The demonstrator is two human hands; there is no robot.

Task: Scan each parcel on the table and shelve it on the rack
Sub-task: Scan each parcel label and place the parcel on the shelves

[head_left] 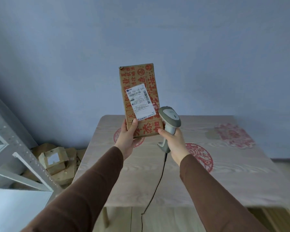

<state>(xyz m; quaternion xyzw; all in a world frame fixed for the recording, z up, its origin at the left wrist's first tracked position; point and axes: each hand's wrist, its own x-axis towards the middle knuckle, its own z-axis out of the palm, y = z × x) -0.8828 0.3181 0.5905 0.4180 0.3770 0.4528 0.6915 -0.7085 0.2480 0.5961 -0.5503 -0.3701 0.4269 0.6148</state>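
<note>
A tall brown cardboard parcel [139,91] with red print and a white shipping label [139,101] stands upright in the air above the table. My left hand [126,138] grips its lower left corner, thumb on the front face. My right hand [173,142] holds a grey barcode scanner [169,121] by its handle, just right of the parcel's lower edge, its head tilted toward the label. The scanner's black cable [155,188] hangs down past the table's front edge.
The wooden table [157,190] carries red paper-cut decorations [233,135]. A grey metal rack [12,131] stands at the left. Several cardboard boxes [55,162] lie piled on the floor between rack and table. A blue wall is behind.
</note>
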